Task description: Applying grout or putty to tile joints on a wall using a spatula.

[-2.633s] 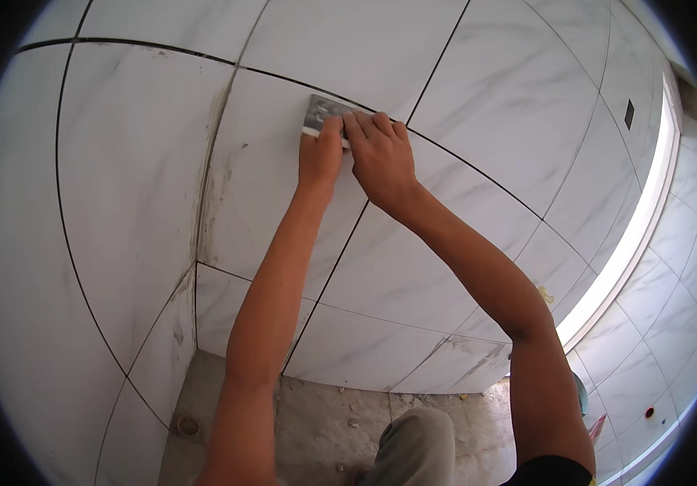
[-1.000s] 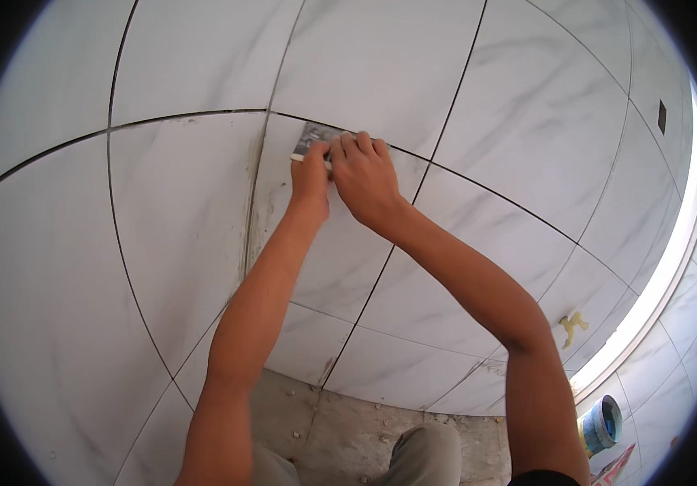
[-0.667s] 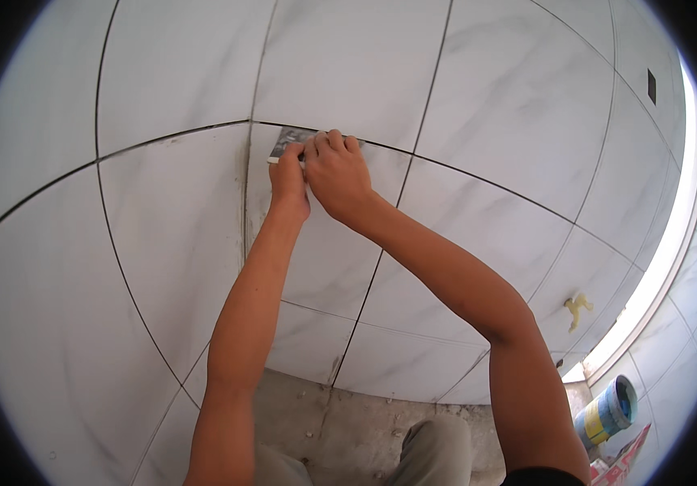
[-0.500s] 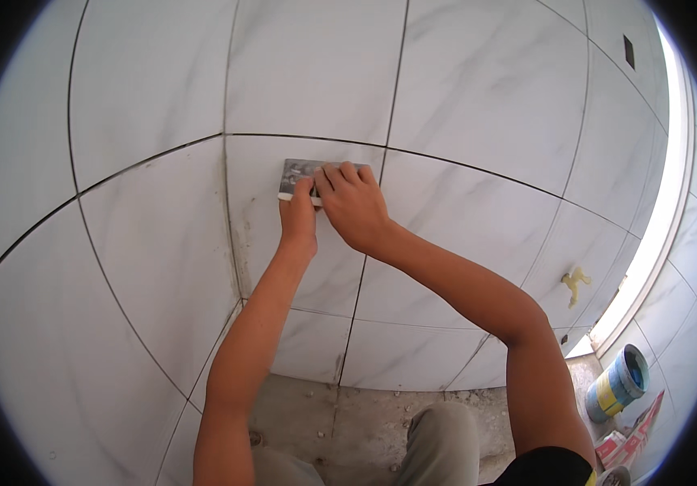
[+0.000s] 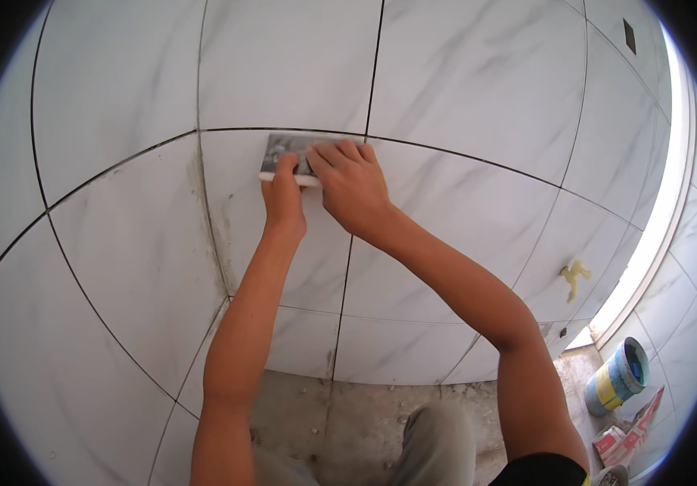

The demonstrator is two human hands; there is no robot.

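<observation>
Both of my hands press a flat rectangular block point(image 5: 279, 145) against a white, grey-veined wall tile point(image 5: 437, 206). Its face is grey and mottled, and its lower edge is pale; its exact kind is not clear. My left hand point(image 5: 285, 202) grips the lower left part, thumb on the face and the other fingers mostly hidden. My right hand point(image 5: 352, 190) lies over the right end with its fingers bent across the face. The block's top edge sits just under the dark horizontal joint point(image 5: 283, 129), right of the wall corner.
A yellowish tap point(image 5: 575, 279) sticks out of the wall at right. By the bright doorway edge, a blue and yellow bucket point(image 5: 617, 377) stands on the rough floor point(image 5: 364, 409), with a red and white bag point(image 5: 630, 437) nearby. Smears mark the wall corner point(image 5: 212, 219) at left.
Both hands have slid the block up the wall, closer to the horizontal joint. The whole view has shifted slightly, so the tile joints appear further left.
</observation>
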